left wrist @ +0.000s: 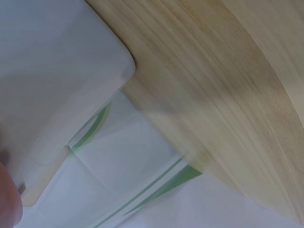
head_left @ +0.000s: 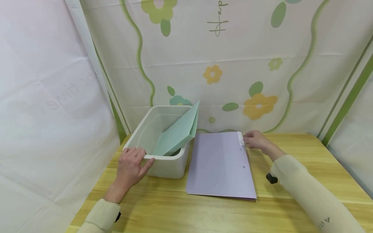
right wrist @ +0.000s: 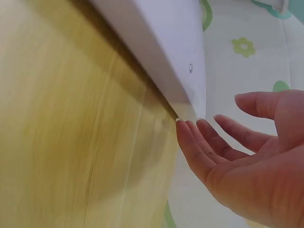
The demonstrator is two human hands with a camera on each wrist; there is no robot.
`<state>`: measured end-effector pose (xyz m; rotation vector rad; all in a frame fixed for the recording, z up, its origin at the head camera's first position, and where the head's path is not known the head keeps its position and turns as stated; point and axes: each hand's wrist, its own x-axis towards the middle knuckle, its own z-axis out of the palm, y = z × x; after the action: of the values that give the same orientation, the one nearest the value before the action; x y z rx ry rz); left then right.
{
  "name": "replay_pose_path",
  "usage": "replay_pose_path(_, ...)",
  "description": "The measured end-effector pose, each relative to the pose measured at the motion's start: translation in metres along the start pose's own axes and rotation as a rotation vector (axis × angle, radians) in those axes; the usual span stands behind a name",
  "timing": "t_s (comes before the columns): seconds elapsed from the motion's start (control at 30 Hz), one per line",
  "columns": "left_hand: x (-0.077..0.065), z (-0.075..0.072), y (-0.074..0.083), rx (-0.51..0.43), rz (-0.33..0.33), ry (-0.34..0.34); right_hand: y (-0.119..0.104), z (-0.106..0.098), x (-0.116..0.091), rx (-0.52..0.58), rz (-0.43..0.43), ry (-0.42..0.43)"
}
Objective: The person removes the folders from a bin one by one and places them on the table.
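Note:
A white plastic bin [head_left: 170, 169] stands on the wooden table [head_left: 204, 213], with a pale green folder [head_left: 178, 132] leaning slantwise inside it. My left hand [head_left: 132, 163] grips the bin's near rim, fingers over the edge and thumb on the outer wall. A lavender folder [head_left: 220, 165] lies flat to the right of the bin. My right hand [head_left: 254, 139] reaches its far right corner, where a white tab [head_left: 241, 138] sits. In the right wrist view the right hand [right wrist: 218, 128] is open, its fingertips [right wrist: 183, 129] touching the corner of the lavender folder [right wrist: 161, 42].
A flower-print cloth backdrop [head_left: 233, 64] closes off the back and sides of the table. The left wrist view shows the bin's wall [left wrist: 57, 71], bare table wood [left wrist: 213, 85] and a sliver of my left hand [left wrist: 7, 199]. Bare wood lies in front of both folder and bin.

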<state>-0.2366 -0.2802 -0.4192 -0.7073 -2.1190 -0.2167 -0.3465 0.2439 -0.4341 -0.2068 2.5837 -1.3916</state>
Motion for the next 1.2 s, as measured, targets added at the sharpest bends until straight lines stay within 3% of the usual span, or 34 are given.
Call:
replay_pose_path(0.17,0.000,-0.001,0.000,0.004,-0.004,-0.003,0.001,0.001,-0.009,-0.165,-0.078,0.006)
replay_pose_path(0.37,-0.002,-0.002,0.000,0.003,-0.007,-0.011,0.004,0.005,-0.014,-0.281,-0.163,0.029)
replay_pose_path(1.2,0.000,-0.001,0.000,0.000,0.000,-0.004,-0.008,0.007,-0.031,-0.330,-0.312,0.018)
